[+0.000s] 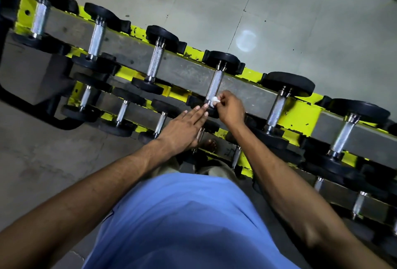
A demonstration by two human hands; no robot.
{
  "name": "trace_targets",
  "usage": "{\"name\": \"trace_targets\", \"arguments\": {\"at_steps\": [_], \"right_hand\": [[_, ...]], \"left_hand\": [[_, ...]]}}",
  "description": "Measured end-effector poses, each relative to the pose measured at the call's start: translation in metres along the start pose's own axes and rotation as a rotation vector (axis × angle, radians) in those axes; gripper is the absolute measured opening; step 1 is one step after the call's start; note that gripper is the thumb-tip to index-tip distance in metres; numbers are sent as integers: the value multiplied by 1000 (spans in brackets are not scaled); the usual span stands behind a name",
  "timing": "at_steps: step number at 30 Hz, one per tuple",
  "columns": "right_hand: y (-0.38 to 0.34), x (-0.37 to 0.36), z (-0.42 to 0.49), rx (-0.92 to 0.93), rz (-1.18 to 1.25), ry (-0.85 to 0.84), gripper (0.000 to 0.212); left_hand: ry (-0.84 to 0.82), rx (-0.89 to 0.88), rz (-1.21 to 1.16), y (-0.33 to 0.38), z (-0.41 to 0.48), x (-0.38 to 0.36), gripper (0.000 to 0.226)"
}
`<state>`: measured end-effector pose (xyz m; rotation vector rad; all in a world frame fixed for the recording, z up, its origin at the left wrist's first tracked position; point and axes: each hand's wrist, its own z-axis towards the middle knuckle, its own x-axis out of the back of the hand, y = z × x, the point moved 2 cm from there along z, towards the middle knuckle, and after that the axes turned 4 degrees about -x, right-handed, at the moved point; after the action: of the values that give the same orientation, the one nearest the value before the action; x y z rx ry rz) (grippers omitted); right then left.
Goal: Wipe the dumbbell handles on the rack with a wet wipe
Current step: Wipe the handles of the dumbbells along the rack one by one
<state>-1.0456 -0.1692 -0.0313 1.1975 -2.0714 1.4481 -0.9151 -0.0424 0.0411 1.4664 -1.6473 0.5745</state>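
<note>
Grey concrete floor (pixel 279 11). Yellow rack (pixel 300 114) runs from 10 to 4 o'clock, its tiers loaded with dumbbells.

Right hand (pixel 231 107) pinches a balled wet wipe (pixel 214 100) against the near end of a top-tier handle (pixel 213 85), just off centre toward 1 o'clock. Left hand (pixel 182 128) lies flat, fingers straight, tips beside that end.

Step, as judged: wiping this handle. Next move likely a stroke along the bar toward 12. No wipe packet visible.
</note>
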Motion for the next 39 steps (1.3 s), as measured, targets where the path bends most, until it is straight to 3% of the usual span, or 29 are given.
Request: {"name": "trace_targets", "arguments": {"at_steps": [4, 6, 9, 12, 18, 22, 28, 31, 33, 35, 39], "right_hand": [[14, -27, 28, -241, 223, -173, 12], [19, -37, 42, -281, 267, -205, 21], [5, -28, 33, -310, 349, -207, 14], [5, -18, 20, -341, 433, -207, 27], [-10, 5, 41, -363, 655, -21, 24], [-33, 11, 73, -500, 992, 16, 26], [-30, -7, 78, -552, 1148, 57, 26], [-26, -16, 71, -515, 1199, 186, 18], [-25, -19, 61, -413, 1009, 360, 10], [-32, -14, 43, -203, 620, 492, 8], [-41, -1, 27, 369, -168, 440, 19]], "left_hand": [[-12, -23, 15, -2, 1, 2, 85], [-23, -31, 27, -5, 0, 3, 86], [-22, -57, 25, -10, 0, 5, 87], [-13, -76, 19, -12, 1, 3, 88], [-13, -98, 3, -18, 2, 1, 92], [-20, -123, 5, -22, 2, 0, 91], [-19, -145, 20, -28, 6, -1, 92], [-27, -162, 27, -29, 6, -2, 90], [-22, -167, 16, -31, 5, -1, 89], [-15, -176, 11, -33, 5, -1, 88], [-8, -196, 2, -36, 6, -2, 90]]}}
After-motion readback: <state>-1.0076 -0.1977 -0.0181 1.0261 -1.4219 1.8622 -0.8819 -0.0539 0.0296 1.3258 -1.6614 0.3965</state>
